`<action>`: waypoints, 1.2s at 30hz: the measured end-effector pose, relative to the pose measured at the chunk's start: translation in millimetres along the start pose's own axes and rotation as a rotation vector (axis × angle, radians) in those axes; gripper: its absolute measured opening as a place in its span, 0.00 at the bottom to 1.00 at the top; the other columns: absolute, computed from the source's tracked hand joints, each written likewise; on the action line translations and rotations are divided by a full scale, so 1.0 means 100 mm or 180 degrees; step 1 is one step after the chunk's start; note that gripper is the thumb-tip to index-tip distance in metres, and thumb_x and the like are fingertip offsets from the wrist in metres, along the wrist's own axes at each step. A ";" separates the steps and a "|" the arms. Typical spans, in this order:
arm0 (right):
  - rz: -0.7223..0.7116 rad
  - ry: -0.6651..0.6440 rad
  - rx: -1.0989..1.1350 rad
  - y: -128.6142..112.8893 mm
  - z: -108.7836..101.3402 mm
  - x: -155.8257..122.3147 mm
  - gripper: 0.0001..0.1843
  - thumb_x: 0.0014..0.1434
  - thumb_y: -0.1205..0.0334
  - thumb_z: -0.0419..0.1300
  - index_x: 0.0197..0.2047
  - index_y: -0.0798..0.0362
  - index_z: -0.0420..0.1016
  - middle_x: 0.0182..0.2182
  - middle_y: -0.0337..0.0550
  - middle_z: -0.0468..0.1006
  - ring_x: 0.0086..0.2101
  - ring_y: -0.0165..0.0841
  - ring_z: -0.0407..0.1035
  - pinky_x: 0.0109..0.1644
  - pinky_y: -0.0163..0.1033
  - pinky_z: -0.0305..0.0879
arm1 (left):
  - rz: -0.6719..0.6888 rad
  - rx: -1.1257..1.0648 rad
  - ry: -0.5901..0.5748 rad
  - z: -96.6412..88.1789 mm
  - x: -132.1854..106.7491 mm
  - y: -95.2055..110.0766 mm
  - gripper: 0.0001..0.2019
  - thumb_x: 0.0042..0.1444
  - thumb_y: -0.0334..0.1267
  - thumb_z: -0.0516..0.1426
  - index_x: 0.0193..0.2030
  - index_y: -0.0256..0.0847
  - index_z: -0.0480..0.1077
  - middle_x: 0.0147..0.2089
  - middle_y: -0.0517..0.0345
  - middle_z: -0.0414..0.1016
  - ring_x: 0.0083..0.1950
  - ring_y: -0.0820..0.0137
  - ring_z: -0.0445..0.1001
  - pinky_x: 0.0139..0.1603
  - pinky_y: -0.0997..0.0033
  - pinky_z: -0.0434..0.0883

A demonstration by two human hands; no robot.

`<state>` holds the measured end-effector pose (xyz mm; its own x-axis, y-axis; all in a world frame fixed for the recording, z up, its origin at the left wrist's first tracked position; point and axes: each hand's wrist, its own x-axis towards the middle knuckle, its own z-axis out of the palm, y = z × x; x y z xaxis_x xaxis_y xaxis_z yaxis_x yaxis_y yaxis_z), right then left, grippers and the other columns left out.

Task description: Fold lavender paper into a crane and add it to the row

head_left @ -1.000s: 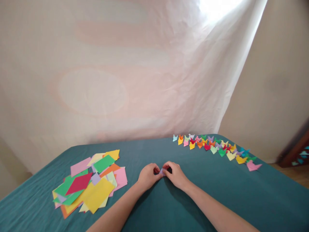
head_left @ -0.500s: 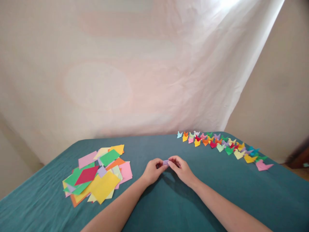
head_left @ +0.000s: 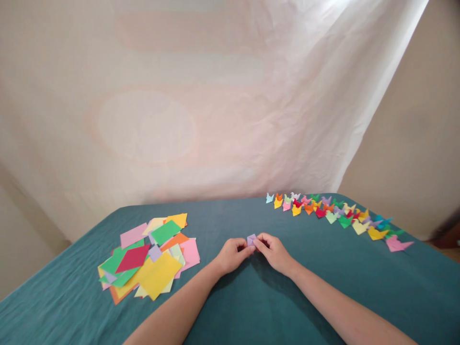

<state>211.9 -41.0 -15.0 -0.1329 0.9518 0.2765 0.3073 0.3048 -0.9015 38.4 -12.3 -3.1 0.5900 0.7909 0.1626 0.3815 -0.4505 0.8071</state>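
Note:
A small folded piece of lavender origami paper (head_left: 251, 239) is held up between both hands, just above the middle of the table. My left hand (head_left: 233, 255) pinches its left side between thumb and fingers. From the other side my right hand (head_left: 275, 252) grips it, thumb in front and fingers behind. The fingertips nearly meet at its lower edge and cover part of the folds.
To the left, loose sheets of coloured paper (head_left: 158, 275) lie in an overlapping pile on the green tablecloth (head_left: 230, 215). Several folded paper birds (head_left: 360, 226) stand in slanting rows along the right back. A pale cloth (head_left: 223, 120) hangs behind the table.
The lavender paper has turned between my fingers and now shows a squarer, more upright face. My fingertips have shifted on it. The whole view has moved slightly.

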 end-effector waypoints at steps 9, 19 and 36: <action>0.0112 -0.0035 0.0438 -0.01 -0.02 0.02 0.20 0.59 0.47 0.50 0.31 0.54 0.72 0.27 0.40 0.74 0.30 0.33 0.68 0.36 0.37 0.63 | -0.0072 -0.0140 0.0072 -0.03 0.01 -0.01 0.21 0.56 0.52 0.51 0.25 0.34 0.68 0.22 0.63 0.64 0.25 0.76 0.59 0.26 0.78 0.56; 0.0077 0.0269 0.0305 0.03 -0.04 0.01 0.15 0.58 0.51 0.53 0.28 0.53 0.68 0.24 0.37 0.69 0.28 0.31 0.63 0.33 0.34 0.59 | 0.0000 -0.0211 -0.0099 -0.02 0.00 0.02 0.20 0.57 0.49 0.50 0.28 0.33 0.71 0.24 0.60 0.68 0.26 0.76 0.62 0.28 0.78 0.58; 0.0132 0.0177 0.0519 0.07 -0.04 0.02 0.15 0.58 0.51 0.54 0.32 0.54 0.71 0.26 0.39 0.71 0.28 0.31 0.64 0.34 0.35 0.60 | 0.0108 -0.0112 -0.0024 -0.02 0.02 0.01 0.14 0.55 0.43 0.54 0.27 0.34 0.70 0.26 0.60 0.69 0.29 0.74 0.65 0.31 0.77 0.61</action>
<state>217.2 -36.6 -19.3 -0.0695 0.9653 0.2518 0.1539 0.2598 -0.9533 38.3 -10.6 -0.9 0.6076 0.7722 0.1861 0.3359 -0.4621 0.8208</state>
